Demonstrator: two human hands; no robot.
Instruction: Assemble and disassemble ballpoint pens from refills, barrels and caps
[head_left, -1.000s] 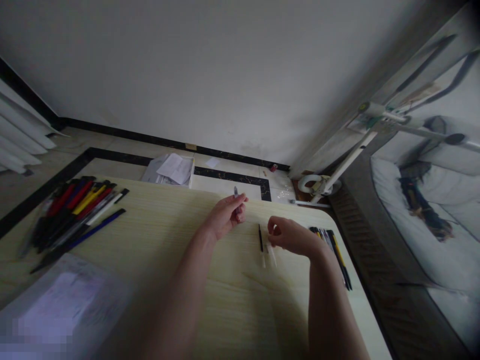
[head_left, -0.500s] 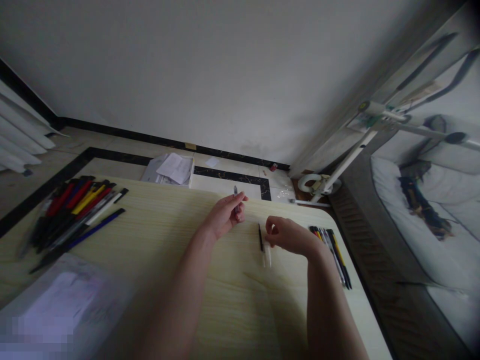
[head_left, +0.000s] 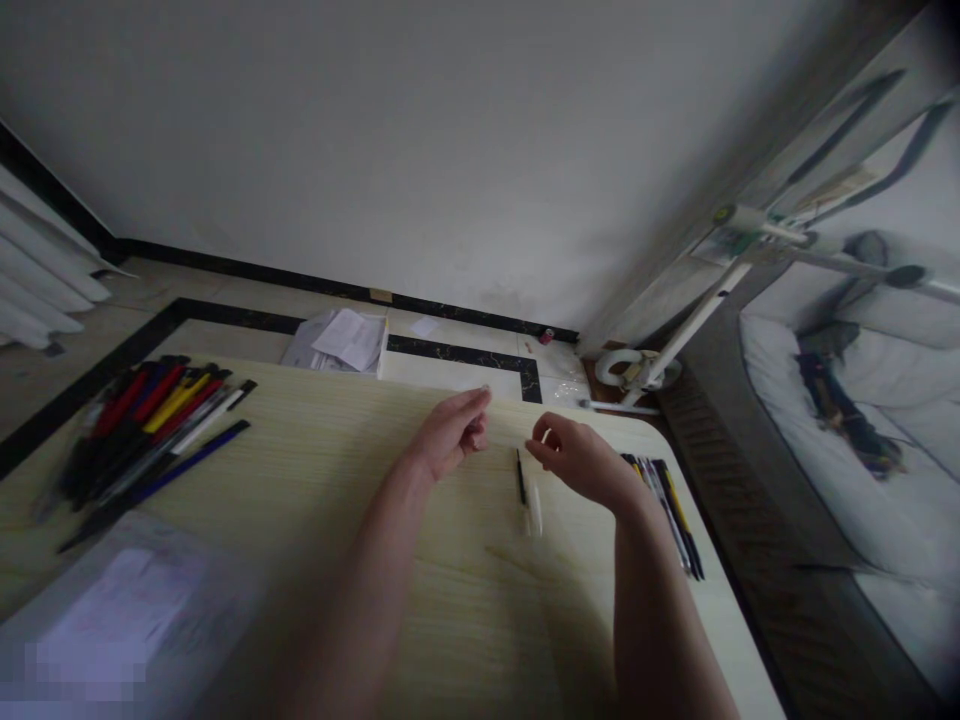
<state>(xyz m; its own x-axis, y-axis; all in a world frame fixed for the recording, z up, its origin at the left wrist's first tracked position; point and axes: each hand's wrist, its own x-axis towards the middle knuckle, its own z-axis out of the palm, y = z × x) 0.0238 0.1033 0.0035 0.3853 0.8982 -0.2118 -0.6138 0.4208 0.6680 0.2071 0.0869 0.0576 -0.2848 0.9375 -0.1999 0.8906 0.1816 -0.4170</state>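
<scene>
My left hand (head_left: 452, 432) is closed above the far part of the table, thumb pressed against the fingers. A slim pen part is pinched there, mostly hidden; only a small pale end shows at the fingertips. To the right, my right hand (head_left: 574, 455) hovers over the table with fingers loosely curled and no object visible in them. Just below and left of it lies a thin dark refill (head_left: 520, 478) with a pale lower end. Beside that refill rests a whitish clear pen tube (head_left: 536, 510).
A pile of markers and pens (head_left: 161, 420) covers the table's left side, with a clear plastic bag (head_left: 217, 590) nearer me. Several pens (head_left: 670, 515) lie in a row near the right edge. Past the far edge stands a box of papers (head_left: 349, 340) on the floor.
My right hand has let go of the pen tube and lifted slightly away. My left hand has turned a little, so the pen part that stuck up from it is now mostly hidden.
</scene>
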